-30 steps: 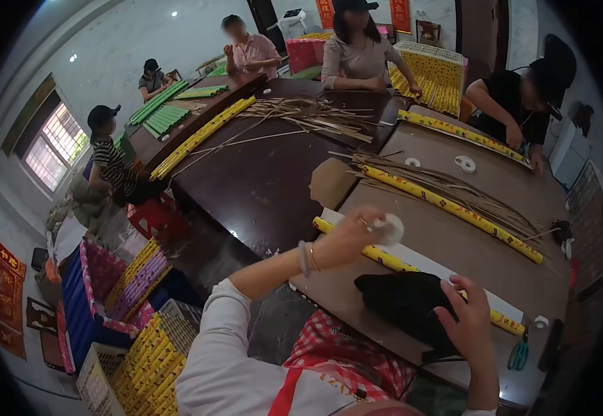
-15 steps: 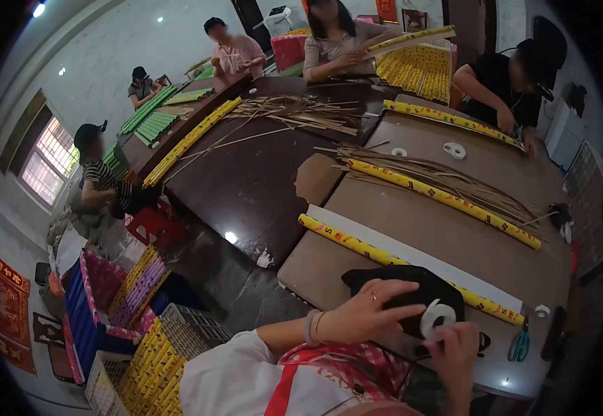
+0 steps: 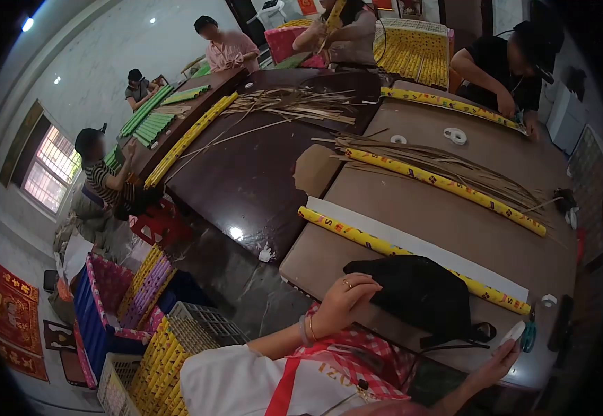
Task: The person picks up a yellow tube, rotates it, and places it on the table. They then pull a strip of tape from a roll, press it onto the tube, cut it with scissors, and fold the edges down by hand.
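Note:
My right hand (image 3: 497, 362) grips a white roll of tape (image 3: 513, 334), seen edge-on near the table's front right. My left hand (image 3: 346, 299) is closed in a pinch at the near table edge; whatever is between its fingertips is too small to make out. Between my hands lies a black cap (image 3: 419, 295) with a strap. Behind the cap, and partly covered by it, a yellow printed paper tube (image 3: 346, 236) stretches along a white sheet (image 3: 488, 274). Teal-handled scissors (image 3: 528, 334) rest right beside the tape roll.
Another yellow tube (image 3: 447, 192) and thin brown strips (image 3: 412, 161) lie across the brown table (image 3: 378, 201). Tape rolls (image 3: 455, 136) sit farther back. Crates of yellow tubes (image 3: 159, 374) stand at my left. Several people work around the tables, one person (image 3: 506, 80) at the far right.
My right hand has carried the tape roll rightward, away from the cap, toward the scissors. My left hand has drawn back left off the cap, its fingers now curled together.

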Demonstrator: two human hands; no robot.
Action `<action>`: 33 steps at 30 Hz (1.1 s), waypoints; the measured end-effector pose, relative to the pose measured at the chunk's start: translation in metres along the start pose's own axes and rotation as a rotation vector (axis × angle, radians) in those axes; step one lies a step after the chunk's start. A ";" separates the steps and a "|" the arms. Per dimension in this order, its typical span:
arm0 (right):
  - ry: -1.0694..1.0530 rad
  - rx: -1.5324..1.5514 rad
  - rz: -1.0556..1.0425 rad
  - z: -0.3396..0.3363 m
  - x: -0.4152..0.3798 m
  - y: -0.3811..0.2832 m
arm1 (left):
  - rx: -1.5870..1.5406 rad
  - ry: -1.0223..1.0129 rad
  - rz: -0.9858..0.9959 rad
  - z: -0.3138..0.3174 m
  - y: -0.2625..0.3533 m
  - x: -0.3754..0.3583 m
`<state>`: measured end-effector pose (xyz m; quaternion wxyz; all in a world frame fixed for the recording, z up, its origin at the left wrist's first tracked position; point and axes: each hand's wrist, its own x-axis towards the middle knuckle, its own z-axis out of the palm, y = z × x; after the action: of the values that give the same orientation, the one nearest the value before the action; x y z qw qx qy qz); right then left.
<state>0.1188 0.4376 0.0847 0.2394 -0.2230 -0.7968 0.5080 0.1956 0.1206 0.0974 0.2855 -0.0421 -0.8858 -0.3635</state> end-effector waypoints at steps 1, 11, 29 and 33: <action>-0.053 -0.005 0.015 -0.001 0.002 0.000 | 0.004 0.014 0.013 0.003 0.000 0.002; 0.014 0.095 -0.121 0.004 0.016 0.013 | 0.021 -0.007 0.026 0.009 -0.006 -0.001; 0.229 -0.542 -0.429 -0.089 0.157 0.134 | 0.195 0.106 -0.083 0.026 -0.028 -0.020; 0.123 -0.591 -0.293 -0.075 0.166 0.145 | 0.170 0.126 -0.078 0.026 -0.024 -0.017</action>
<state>0.0500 0.6456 0.0055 0.2825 -0.1963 -0.9173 0.2005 0.1902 0.1222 0.0587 0.3289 0.0397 -0.8946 -0.3000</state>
